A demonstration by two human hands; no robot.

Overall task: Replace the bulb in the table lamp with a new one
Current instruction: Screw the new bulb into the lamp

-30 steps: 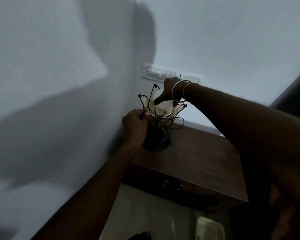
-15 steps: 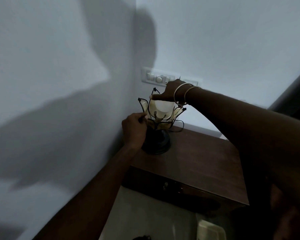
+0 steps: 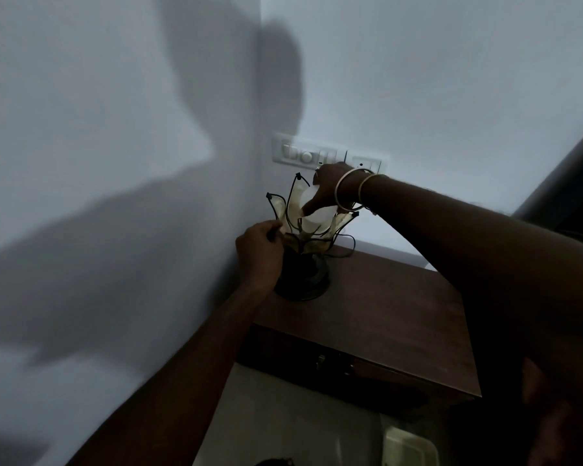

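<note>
Two hands engaged: bulb [image 3: 317, 216] gripped by right hand [image 3: 329, 188] inside the table lamp [image 3: 302, 250], whose shade is steadied by left hand [image 3: 258, 253]. Seating, and old versus new, undeterminable; swap judged unfinished.

The right hand [image 3: 329, 188] is covering the top of the white bulb [image 3: 317, 217], whose base is hiding among the lamp's [image 3: 302, 264] petals. The left hand [image 3: 260, 253] is masking the lamp's left side. A pale object [image 3: 406, 447] is getting cropped by the bottom edge.
</note>
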